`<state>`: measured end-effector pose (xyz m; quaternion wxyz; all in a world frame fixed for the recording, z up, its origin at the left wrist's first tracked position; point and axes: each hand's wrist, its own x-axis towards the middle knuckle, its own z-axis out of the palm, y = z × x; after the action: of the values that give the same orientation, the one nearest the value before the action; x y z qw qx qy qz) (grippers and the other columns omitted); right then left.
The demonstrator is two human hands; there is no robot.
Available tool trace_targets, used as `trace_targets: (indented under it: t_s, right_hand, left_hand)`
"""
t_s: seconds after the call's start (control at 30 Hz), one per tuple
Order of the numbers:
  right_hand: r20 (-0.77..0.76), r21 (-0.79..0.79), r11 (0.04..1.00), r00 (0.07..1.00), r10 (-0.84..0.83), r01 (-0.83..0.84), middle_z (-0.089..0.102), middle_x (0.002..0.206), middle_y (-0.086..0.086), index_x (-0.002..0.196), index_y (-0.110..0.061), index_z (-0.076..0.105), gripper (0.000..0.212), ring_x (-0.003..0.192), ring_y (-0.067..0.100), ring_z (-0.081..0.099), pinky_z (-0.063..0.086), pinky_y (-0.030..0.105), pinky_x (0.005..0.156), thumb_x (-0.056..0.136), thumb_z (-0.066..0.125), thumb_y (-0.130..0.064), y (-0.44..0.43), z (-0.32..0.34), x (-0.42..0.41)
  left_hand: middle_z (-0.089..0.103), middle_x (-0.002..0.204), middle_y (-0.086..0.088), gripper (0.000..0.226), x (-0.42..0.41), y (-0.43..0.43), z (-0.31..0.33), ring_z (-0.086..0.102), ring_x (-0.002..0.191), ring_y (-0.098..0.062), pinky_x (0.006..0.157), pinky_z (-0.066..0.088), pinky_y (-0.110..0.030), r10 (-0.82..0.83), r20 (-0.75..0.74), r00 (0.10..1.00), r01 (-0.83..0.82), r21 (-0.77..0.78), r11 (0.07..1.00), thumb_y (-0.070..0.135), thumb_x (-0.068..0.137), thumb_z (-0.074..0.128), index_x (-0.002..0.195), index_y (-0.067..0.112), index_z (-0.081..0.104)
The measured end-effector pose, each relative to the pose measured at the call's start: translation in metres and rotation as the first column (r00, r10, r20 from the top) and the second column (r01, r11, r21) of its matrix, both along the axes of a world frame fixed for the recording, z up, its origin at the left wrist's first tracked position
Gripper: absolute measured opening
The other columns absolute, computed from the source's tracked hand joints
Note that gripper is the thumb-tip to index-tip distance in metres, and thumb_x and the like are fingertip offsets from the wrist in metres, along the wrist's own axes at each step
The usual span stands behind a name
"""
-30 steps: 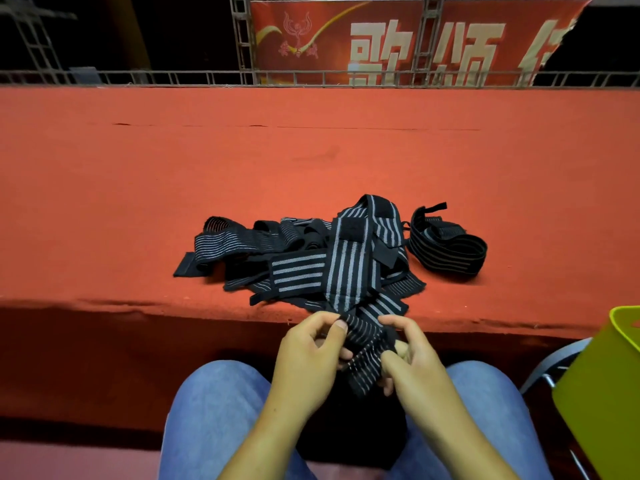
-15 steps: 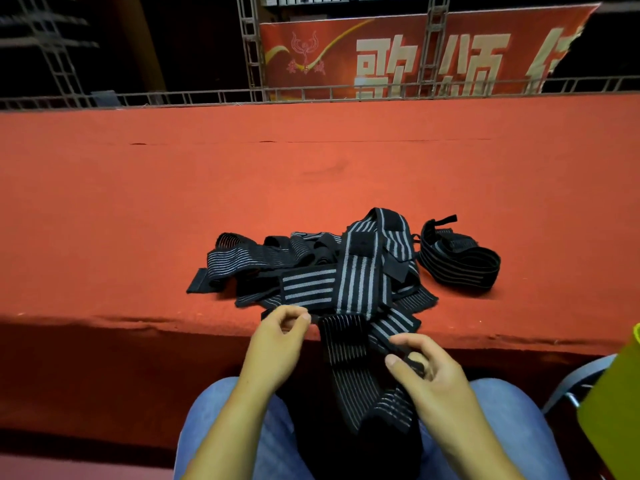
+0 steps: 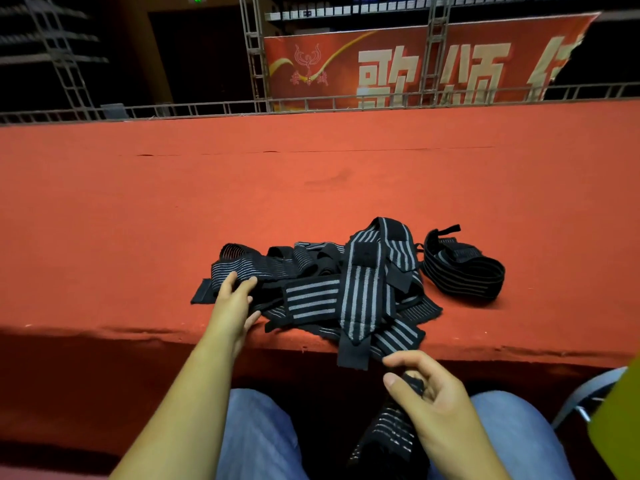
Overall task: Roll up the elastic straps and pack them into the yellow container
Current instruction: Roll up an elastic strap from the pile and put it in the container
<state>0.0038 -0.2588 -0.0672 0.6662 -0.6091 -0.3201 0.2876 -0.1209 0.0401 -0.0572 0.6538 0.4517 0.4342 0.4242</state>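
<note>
On my feed, a red carpeted platform (image 3: 138, 209) fills the middle of the view. A pile of elastic straps (image 3: 363, 282), black with grey stripes, lies at its near edge, and one end droops over that edge. A coiled strap (image 3: 464, 271) sits just right of the pile.

The left hand (image 3: 235, 306) reaches to the pile's left end. Its fingers are nearly straight and their tips rest on a striped strap; I see no grip.

The right hand (image 3: 426, 393) is below the near edge, thumb and fingers curled round a hanging strap (image 3: 391, 431) that drops between knees in blue jeans (image 3: 256, 434).

The yellow container (image 3: 620, 427) is partly in view at the right edge, off the platform. A red banner (image 3: 398, 64) hangs beyond the far edge.
</note>
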Motion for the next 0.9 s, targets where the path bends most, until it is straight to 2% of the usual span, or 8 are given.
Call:
trace_targets:
  t_s: [0.13, 0.27, 0.37, 0.57, 0.67, 0.77, 0.83, 0.9]
  right_hand:
    - [0.008, -0.019, 1.0, 1.0, -0.007, 0.007, 0.051, 0.06, -0.007, 0.087, -0.032, 0.078, 0.034, 0.056, 0.005, 0.045, 0.039, 0.015, 0.056, 0.092, 0.074, 0.001, -0.002, -0.002, 0.0]
    - [0.034, -0.035, 0.999, 0.999, -0.026, 0.027, 0.062, 0.065, -0.006, 0.089, -0.033, 0.078, 0.028, 0.059, 0.002, 0.052, 0.043, 0.013, 0.059, 0.092, 0.076, -0.005, -0.004, -0.002, -0.002]
    - [0.043, -0.027, 0.999, 0.998, -0.039, 0.04, 0.069, 0.072, -0.003, 0.09, -0.033, 0.079, 0.025, 0.065, 0.002, 0.058, 0.046, 0.013, 0.064, 0.092, 0.076, -0.007, -0.002, -0.002, -0.003]
    - [0.028, -0.048, 0.996, 0.997, -0.069, 0.07, 0.074, 0.081, -0.006, 0.096, -0.038, 0.077, 0.026, 0.074, 0.004, 0.063, 0.048, 0.022, 0.076, 0.093, 0.076, -0.011, 0.0, 0.001, -0.003]
    - [0.027, -0.029, 0.995, 0.995, -0.091, 0.092, 0.077, 0.094, -0.007, 0.101, -0.035, 0.077, 0.013, 0.09, 0.004, 0.068, 0.048, 0.027, 0.089, 0.091, 0.076, -0.028, 0.001, 0.004, -0.001]
    - [-0.005, 0.021, 0.993, 0.993, -0.116, 0.116, 0.062, 0.07, -0.013, 0.101, -0.028, 0.078, 0.03, 0.071, 0.002, 0.056, 0.042, 0.026, 0.076, 0.092, 0.071, -0.056, 0.001, 0.013, 0.002]
    - [-0.015, 0.009, 0.992, 0.992, -0.127, 0.127, 0.048, 0.064, -0.007, 0.096, -0.026, 0.079, 0.052, 0.067, 0.007, 0.049, 0.039, 0.027, 0.072, 0.087, 0.059, -0.073, 0.001, 0.017, 0.007]
    - [-0.04, -0.073, 0.994, 0.996, -0.079, 0.076, 0.051, 0.063, -0.005, 0.08, -0.013, 0.074, 0.08, 0.066, 0.006, 0.051, 0.038, 0.032, 0.076, 0.075, 0.052, -0.089, 0.003, 0.019, 0.01]
  left_hand:
    - [0.056, 0.15, -0.001, 0.052, 0.002, 0.003, 0.007, 0.055, 0.122, -0.013, 0.102, 0.044, -0.035, 0.075, -0.014, 0.997, -0.073, 0.091, 0.993, 0.018, 0.103, 0.06, 0.153, 0.024, 0.048]
    - [0.07, 0.129, 0.003, 0.032, 0.008, -0.016, 0.029, 0.064, 0.111, -0.01, 0.086, 0.047, -0.027, 0.063, 0.06, 0.996, -0.077, 0.252, 0.965, 0.013, 0.101, 0.062, 0.129, 0.027, 0.07]
    - [0.076, 0.117, 0.006, 0.025, 0.011, -0.037, 0.051, 0.069, 0.104, -0.007, 0.089, 0.051, -0.027, -0.014, 0.117, 0.993, -0.026, 0.339, 0.94, 0.011, 0.102, 0.062, 0.113, 0.028, 0.076]
    - [0.077, 0.108, -0.006, 0.021, 0.011, -0.082, 0.09, 0.074, 0.094, -0.015, 0.08, 0.06, -0.031, -0.221, 0.274, 0.936, 0.127, 0.321, 0.939, 0.012, 0.105, 0.057, 0.108, 0.019, 0.077]
    - [0.077, 0.089, 0.0, 0.016, 0.014, -0.107, 0.093, 0.072, 0.082, -0.011, 0.071, 0.061, -0.025, -0.287, 0.293, 0.912, 0.2, 0.295, 0.935, 0.011, 0.102, 0.058, 0.097, 0.014, 0.073]
    - [0.074, 0.086, 0.001, 0.006, 0.012, -0.13, 0.076, 0.068, 0.078, -0.01, 0.068, 0.058, -0.021, -0.398, 0.25, 0.882, 0.322, 0.295, 0.899, 0.014, 0.087, 0.073, 0.09, 0.019, 0.075]
    - [0.073, 0.092, 0.006, 0.022, 0.008, -0.139, 0.054, 0.066, 0.088, -0.008, 0.08, 0.055, -0.022, -0.428, 0.151, 0.891, 0.356, 0.354, 0.865, 0.011, 0.077, 0.083, 0.088, 0.028, 0.078]
    - [0.073, 0.104, 0.009, 0.031, 0.003, -0.15, 0.037, 0.065, 0.102, -0.008, 0.095, 0.05, -0.027, -0.474, 0.07, 0.878, 0.414, 0.387, 0.824, 0.011, 0.075, 0.077, 0.096, 0.033, 0.077]
